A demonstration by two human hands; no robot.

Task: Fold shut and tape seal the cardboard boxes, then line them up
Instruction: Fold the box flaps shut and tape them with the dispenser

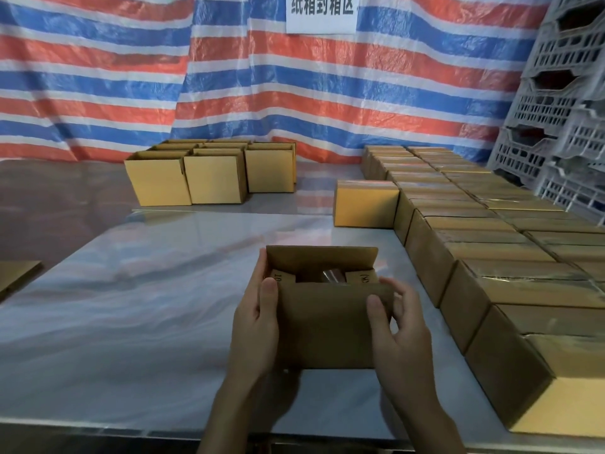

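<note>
Box sits on the table at 6 o'clock, just below middle of view, close to the near edge. Top not yet closed: near flap folded forward over the opening, far flap standing up, two short side flaps lying inside. Something dark and shiny shows in the gap; cannot tell what.

Left hand grips the box's left side: thumb pressed on the near flap's corner, fingers together, wrapped round the side up to the far flap. Right hand grips the right side: thumb flat on the near flap, fingers curled round its right edge, slightly spread.

At 11 o'clock, far side of the table, a cluster of open boxes, packed touching. From 1 to 4 o'clock, rows of taped boxes lined up edge to edge, running down to the near right corner. One taped box touches the left side of those rows at 1 o'clock.

At 9 o'clock, left edge, a flat piece of cardboard. Behind, a striped tarp with a paper sign at 12 o'clock. Stacked plastic crates at 2 o'clock.
</note>
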